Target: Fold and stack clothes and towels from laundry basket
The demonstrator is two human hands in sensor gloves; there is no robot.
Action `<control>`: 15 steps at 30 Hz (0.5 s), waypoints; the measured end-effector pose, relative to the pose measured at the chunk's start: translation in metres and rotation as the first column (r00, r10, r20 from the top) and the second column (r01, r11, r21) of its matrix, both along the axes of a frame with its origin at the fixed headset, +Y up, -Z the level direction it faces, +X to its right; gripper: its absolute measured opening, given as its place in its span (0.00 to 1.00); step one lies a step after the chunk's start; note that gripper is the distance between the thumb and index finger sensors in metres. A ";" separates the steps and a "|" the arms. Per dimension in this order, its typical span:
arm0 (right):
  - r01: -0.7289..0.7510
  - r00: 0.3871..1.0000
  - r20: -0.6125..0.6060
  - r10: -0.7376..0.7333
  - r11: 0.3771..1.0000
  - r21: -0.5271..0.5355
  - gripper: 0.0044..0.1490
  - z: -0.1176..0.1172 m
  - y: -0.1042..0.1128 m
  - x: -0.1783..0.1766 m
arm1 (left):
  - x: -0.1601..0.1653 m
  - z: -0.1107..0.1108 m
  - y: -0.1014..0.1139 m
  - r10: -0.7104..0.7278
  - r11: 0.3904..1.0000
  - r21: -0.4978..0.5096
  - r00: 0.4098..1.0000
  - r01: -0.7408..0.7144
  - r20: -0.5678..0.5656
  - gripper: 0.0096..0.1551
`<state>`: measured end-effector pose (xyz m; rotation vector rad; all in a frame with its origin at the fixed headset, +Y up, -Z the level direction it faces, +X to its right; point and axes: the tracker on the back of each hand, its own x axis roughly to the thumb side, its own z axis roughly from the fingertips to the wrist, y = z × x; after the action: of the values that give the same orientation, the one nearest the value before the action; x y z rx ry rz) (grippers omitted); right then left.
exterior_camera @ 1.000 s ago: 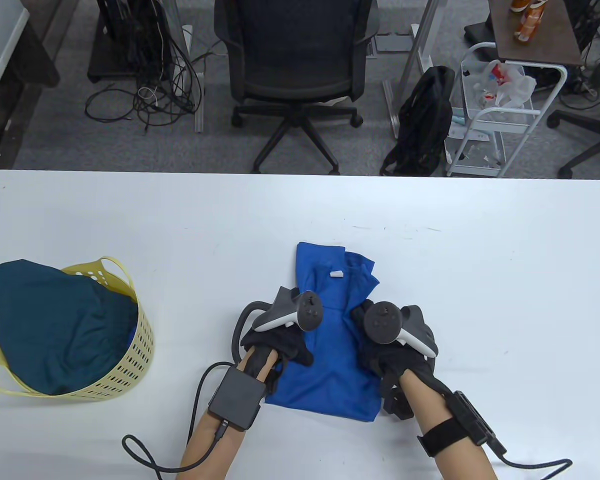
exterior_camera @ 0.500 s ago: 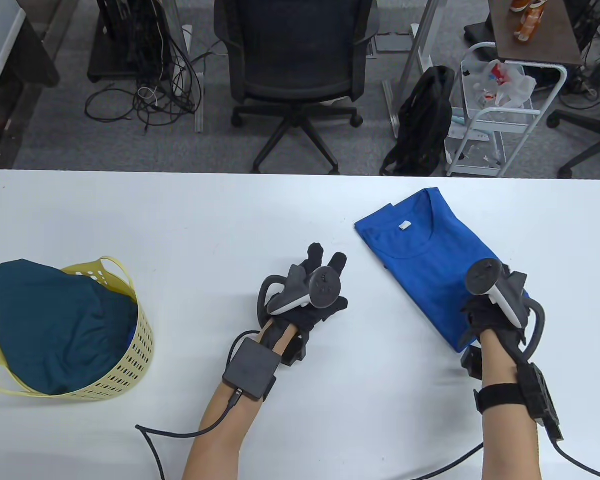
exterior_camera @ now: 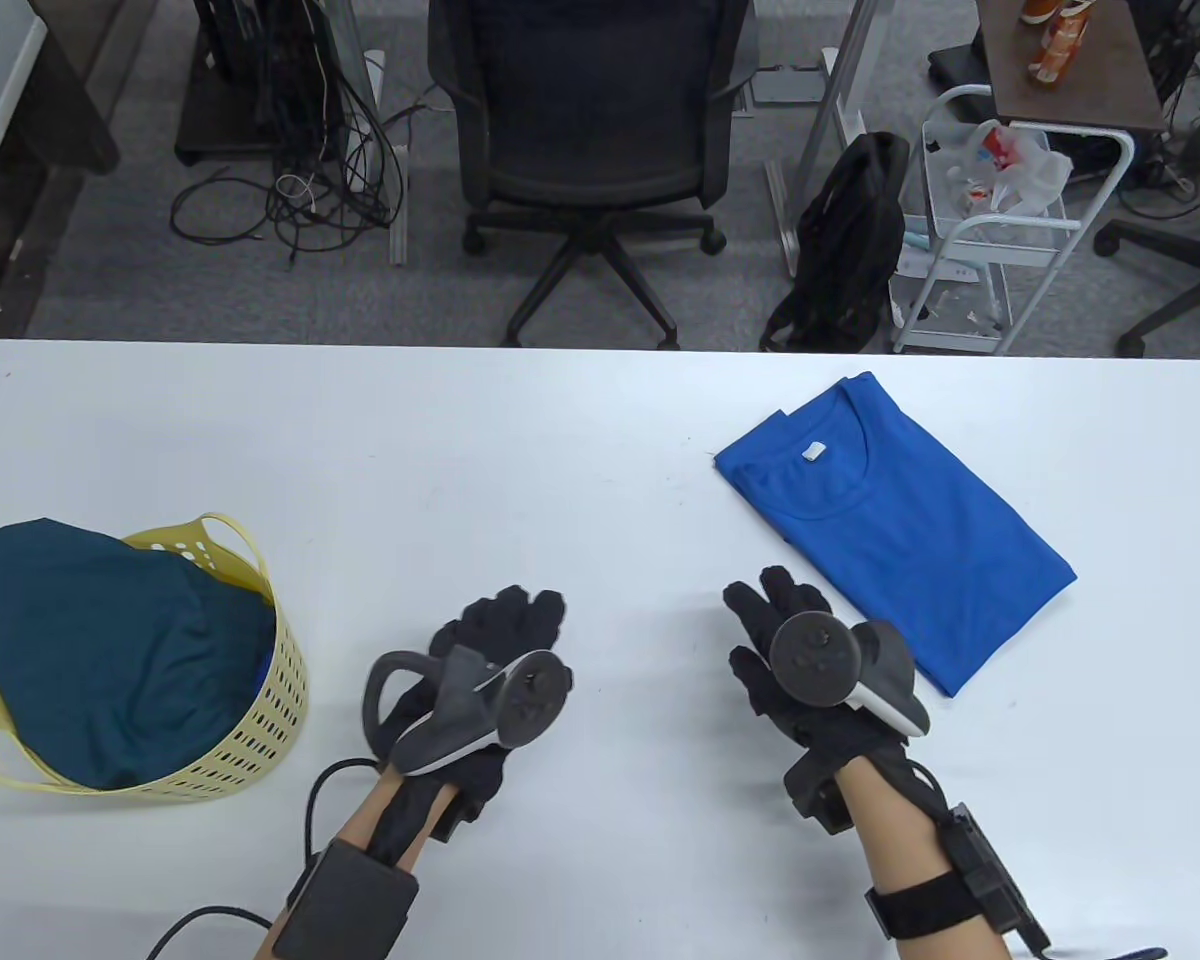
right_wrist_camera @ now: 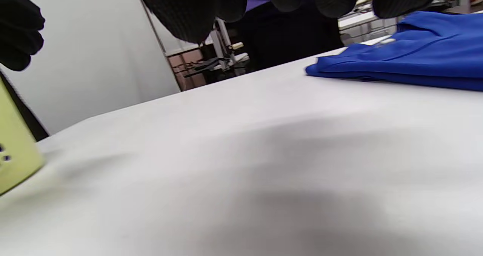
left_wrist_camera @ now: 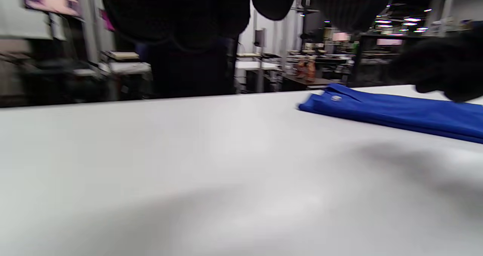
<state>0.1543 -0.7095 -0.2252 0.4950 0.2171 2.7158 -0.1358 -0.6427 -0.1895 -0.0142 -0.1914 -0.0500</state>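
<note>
A folded blue T-shirt (exterior_camera: 890, 520) lies flat at the right of the white table (exterior_camera: 520, 470), collar toward the far edge; it also shows as a blue T-shirt (left_wrist_camera: 396, 110) in the left wrist view and a blue T-shirt (right_wrist_camera: 407, 56) in the right wrist view. A yellow laundry basket (exterior_camera: 250, 720) at the left holds a dark teal garment (exterior_camera: 110, 650). My left hand (exterior_camera: 505, 625) hovers over bare table near the front, fingers relaxed and empty. My right hand (exterior_camera: 765, 625) hangs just left of the shirt's near corner, holding nothing.
Beyond the table's far edge stand a black office chair (exterior_camera: 590, 130), a black backpack (exterior_camera: 850, 240) and a white wire cart (exterior_camera: 1000, 220). Cables (exterior_camera: 310, 180) lie on the floor at the back left. The basket's yellow wall (right_wrist_camera: 15, 150) shows at the right wrist view's left edge.
The blue shirt went from in front of me to the right side of the table, folded. My right hand let go of it and drew back left; my left hand pulled back toward the front edge.
</note>
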 end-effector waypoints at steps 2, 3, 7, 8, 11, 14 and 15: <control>0.014 1.000 -0.021 -0.014 1.000 0.013 0.41 0.012 0.000 -0.012 | -0.028 0.010 0.023 -0.016 0.999 0.040 0.991 0.022 -0.133 0.44; 0.020 1.000 -0.025 -0.019 1.000 0.012 0.41 0.018 -0.001 -0.016 | -0.045 0.014 0.035 -0.021 0.998 0.054 0.978 0.033 -0.205 0.43; -0.023 1.000 -0.013 0.023 1.000 -0.018 0.42 0.027 -0.009 -0.023 | -0.102 0.017 0.060 -0.128 0.990 -0.004 0.888 0.140 -0.441 0.36; -0.043 0.999 -0.005 0.043 0.999 -0.018 0.42 0.029 -0.012 -0.022 | -0.119 0.015 0.063 -0.157 0.987 -0.041 0.850 0.158 -0.502 0.36; -0.075 0.997 0.011 0.075 0.997 -0.003 0.42 0.034 -0.019 -0.017 | -0.158 0.009 0.063 -0.194 0.980 -0.160 0.749 0.119 -0.634 0.40; -0.085 0.996 0.019 0.086 0.996 -0.031 0.43 0.035 -0.027 -0.014 | -0.184 -0.001 0.044 -0.327 0.926 -0.368 0.667 0.085 -0.669 0.58; -0.086 0.996 0.016 0.087 0.996 -0.038 0.43 0.035 -0.028 -0.014 | -0.188 -0.004 0.037 -0.372 0.892 -0.450 0.647 0.049 -0.666 0.60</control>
<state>0.1401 -0.7379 -0.1906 0.4611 0.2907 2.7932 -0.3240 -0.6059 -0.1939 -0.4665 0.6430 -0.2439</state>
